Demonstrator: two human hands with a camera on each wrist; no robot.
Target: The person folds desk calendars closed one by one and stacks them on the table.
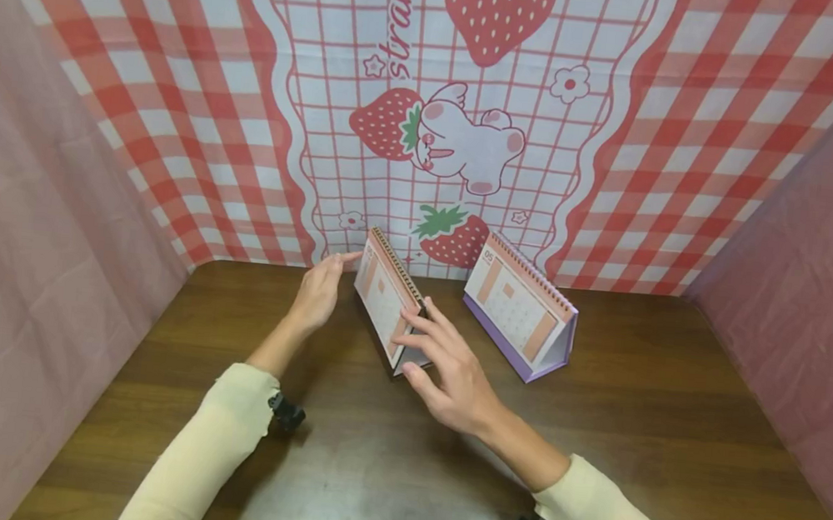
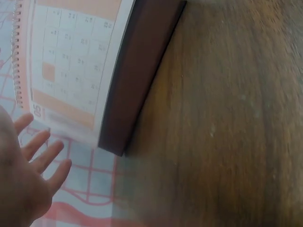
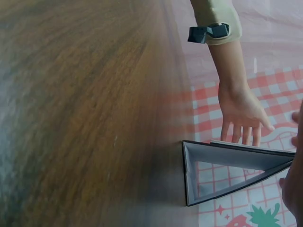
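A desk calendar [image 1: 384, 299] with a dark base and a spiral-bound top stands upright on the wooden table, its pages facing left. My left hand [image 1: 317, 291] is by the far end of this calendar, fingers extended; in the left wrist view the left hand [image 2: 23, 175] has its fingers spread beside the page. At the near end, my right hand [image 1: 456, 377] has spread, fairly straight fingers around the upper corner. Only part of the right hand [image 3: 294, 175] shows in its wrist view, beside the calendar's triangular open side [image 3: 189, 176]. Exact finger contact is unclear.
A second desk calendar [image 1: 521, 308] with a purple base stands to the right, angled the same general way. Behind the wooden table [image 1: 633, 432] hangs a strawberry-print checked cloth [image 1: 199, 88]. Pink curtains [image 1: 38, 198] flank both sides.
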